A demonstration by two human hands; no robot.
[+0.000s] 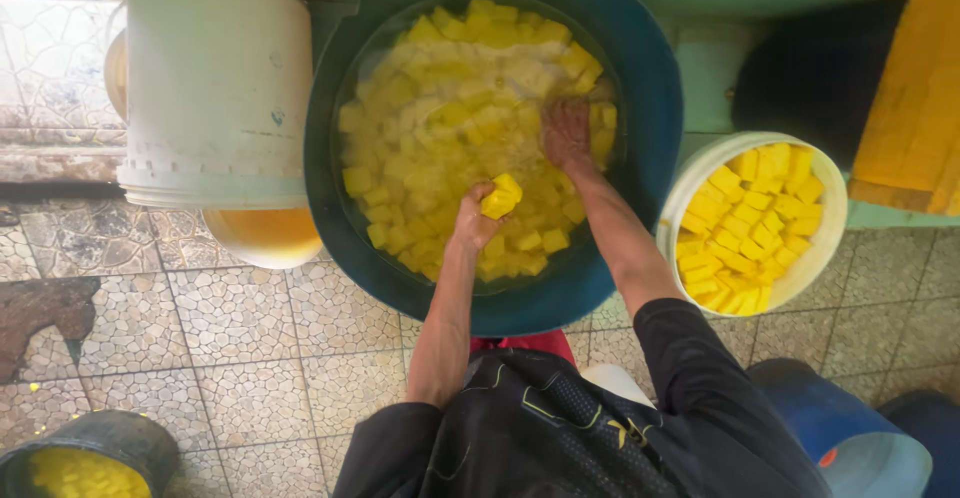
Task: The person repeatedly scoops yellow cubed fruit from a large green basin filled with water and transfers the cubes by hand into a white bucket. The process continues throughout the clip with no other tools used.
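A big dark blue tub (650,108) stands on the floor, filled with water and several yellow cubes (440,128). My left hand (478,216) is raised just above the water near the tub's front and is closed around one yellow cube (500,198). My right hand (567,133) reaches deeper, fingers down in the water among the cubes at the tub's right side; whether it grips anything is hidden by the water.
A white bucket (700,173) of yellow cubes stands right of the tub. A tall white bucket (215,78) lies at the left over a pail of yellow liquid (265,238). A dark pail (95,453) sits bottom left, a blue drum (840,428) bottom right, a yellow board (915,88) at the top right.
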